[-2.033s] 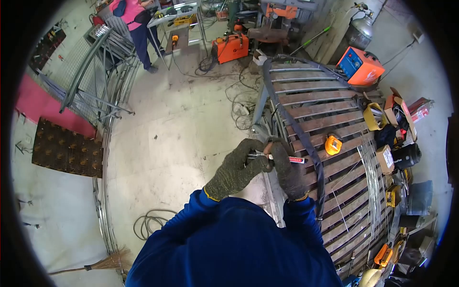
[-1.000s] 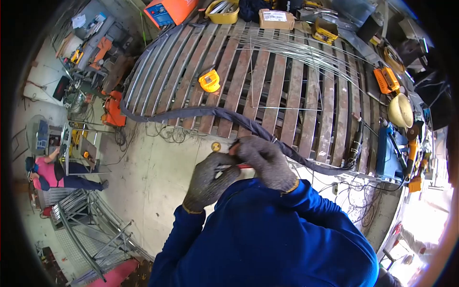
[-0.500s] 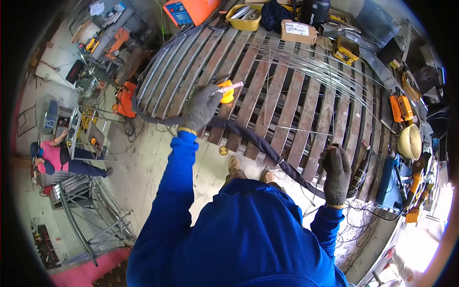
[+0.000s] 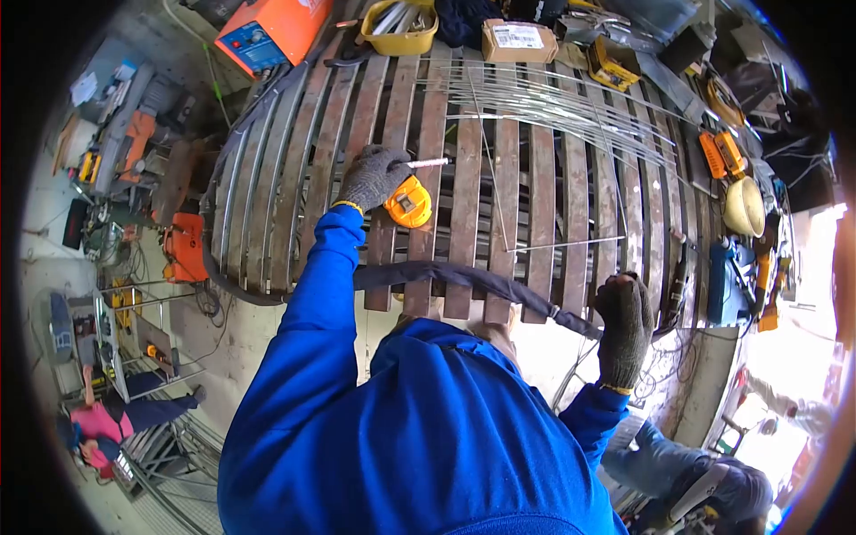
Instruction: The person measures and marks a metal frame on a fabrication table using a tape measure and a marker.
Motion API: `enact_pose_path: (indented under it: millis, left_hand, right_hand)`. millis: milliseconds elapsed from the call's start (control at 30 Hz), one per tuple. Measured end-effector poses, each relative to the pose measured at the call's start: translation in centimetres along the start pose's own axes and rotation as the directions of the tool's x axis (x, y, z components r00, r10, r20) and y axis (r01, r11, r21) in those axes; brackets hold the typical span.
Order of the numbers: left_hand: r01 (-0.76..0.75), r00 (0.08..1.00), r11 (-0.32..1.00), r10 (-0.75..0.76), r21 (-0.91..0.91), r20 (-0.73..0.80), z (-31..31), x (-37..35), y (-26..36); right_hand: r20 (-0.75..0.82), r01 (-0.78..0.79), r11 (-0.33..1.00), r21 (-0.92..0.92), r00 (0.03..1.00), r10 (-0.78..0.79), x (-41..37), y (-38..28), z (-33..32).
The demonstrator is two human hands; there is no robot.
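Observation:
My left hand (image 4: 373,176), in a grey knit glove, is closed over the slatted metal bench (image 4: 461,241). A thin pale stick (image 4: 429,162), like a marker or chalk, juts out to the right from its fingers. Just below the fingers is a yellow-orange tape measure (image 4: 409,202), touching or very near the glove; the grip on it is partly hidden. My right hand (image 4: 626,321), also gloved with bare fingertips showing, is curled near the bench's front edge. What it holds, if anything, cannot be made out.
Thin metal rods (image 4: 544,111) lie across the bench. Behind them stand a yellow bin (image 4: 400,45), a cardboard box (image 4: 518,41) and an orange machine (image 4: 267,36). A dark sleeved cable (image 4: 446,271) runs along the front edge. People are at lower left (image 4: 107,423) and lower right (image 4: 713,486).
The view has shifted. My left hand has moved right over the bench, and the tape measure has swung from beside the fingers to below them. A person has come into view at lower right.

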State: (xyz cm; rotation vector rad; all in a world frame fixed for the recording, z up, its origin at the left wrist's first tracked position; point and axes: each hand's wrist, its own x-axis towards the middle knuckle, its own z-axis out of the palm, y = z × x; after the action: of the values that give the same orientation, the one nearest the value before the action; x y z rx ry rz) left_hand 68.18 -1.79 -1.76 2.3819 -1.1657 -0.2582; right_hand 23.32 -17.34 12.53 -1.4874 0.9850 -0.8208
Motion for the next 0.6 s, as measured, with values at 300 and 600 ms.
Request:
enact_pose_path:
  millis: [300, 600]
  left_hand:
    - [-0.131, 0.987, 0.986, 0.140, -0.106, 0.082, -2.9, 0.5, -0.7]
    - [-0.208, 0.978, 0.849, 0.176, -0.486, -0.111, -9.3, 1.5, 0.6]
  right_hand:
    - [-0.092, 0.202, 0.977, -0.070, 0.974, -0.208, -2.1, -3.5, 4.0]
    - [-0.023, 0.719, 0.622, -0.309, 0.648, -0.761, -5.6, -15.3, 0.2]
